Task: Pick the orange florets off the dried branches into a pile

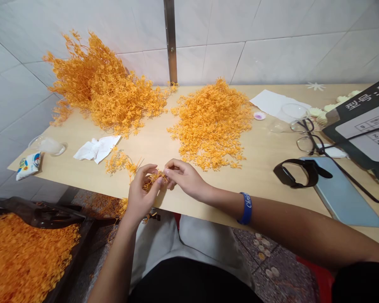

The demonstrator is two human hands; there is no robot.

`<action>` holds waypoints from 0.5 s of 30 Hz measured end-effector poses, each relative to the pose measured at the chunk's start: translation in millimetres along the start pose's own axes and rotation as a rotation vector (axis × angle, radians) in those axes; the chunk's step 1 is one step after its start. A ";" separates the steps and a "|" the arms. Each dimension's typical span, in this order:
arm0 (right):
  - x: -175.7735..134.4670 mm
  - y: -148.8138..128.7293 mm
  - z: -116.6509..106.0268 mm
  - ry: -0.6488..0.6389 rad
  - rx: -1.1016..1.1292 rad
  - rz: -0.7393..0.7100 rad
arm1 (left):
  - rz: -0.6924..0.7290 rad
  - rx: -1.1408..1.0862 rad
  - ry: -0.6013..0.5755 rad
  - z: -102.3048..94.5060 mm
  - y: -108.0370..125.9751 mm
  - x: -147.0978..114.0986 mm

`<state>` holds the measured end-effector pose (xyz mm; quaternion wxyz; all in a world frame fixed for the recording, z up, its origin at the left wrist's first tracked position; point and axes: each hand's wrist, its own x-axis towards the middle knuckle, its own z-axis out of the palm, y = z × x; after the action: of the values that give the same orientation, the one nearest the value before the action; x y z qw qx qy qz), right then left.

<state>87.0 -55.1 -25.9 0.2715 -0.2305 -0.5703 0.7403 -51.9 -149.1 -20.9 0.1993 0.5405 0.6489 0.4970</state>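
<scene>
My left hand (144, 189) is curled around a small orange plastic flower sprig (151, 180) near the table's front edge. The fingertips of my right hand (183, 176) pinch at the same sprig from the right side; the exact part between them is too small to make out. Just left of my hands lies a loose orange sprig (118, 162) on the table. Beyond my hands sits a flat heap of small orange pieces (213, 122). A taller, bushy pile of orange branched sprigs (104, 88) stands at the back left.
On the left are a crumpled tissue (97, 148), a clear plastic cup (50, 146) and a small packet (29, 166). At the right lie a blue phone (347, 193), a black watch (295, 173), glasses (308, 136) and a dark box (363, 122). A bin of orange pieces (28, 256) stands below left.
</scene>
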 end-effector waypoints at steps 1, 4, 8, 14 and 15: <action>0.4 -0.2 -0.3 0.014 0.024 0.014 | 0.003 -0.008 -0.020 -0.3 0.1 0.1; 1.5 -0.8 -0.8 0.047 0.064 0.039 | -0.015 0.020 -0.049 -0.7 -0.2 2.5; 1.9 -3.4 -0.9 0.051 0.062 0.059 | -0.079 0.082 -0.001 0.2 -1.3 6.8; 2.8 -5.2 -0.7 0.006 0.063 0.063 | -0.055 -0.034 0.083 1.1 -1.5 7.4; 2.8 -5.0 -0.4 -0.002 0.059 0.064 | -0.051 -0.048 0.089 0.9 -1.2 7.3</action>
<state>85.9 -51.9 -21.2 0.2536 -0.2400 -0.5408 0.7652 -54.2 -142.1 -20.2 0.1960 0.4962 0.6586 0.5306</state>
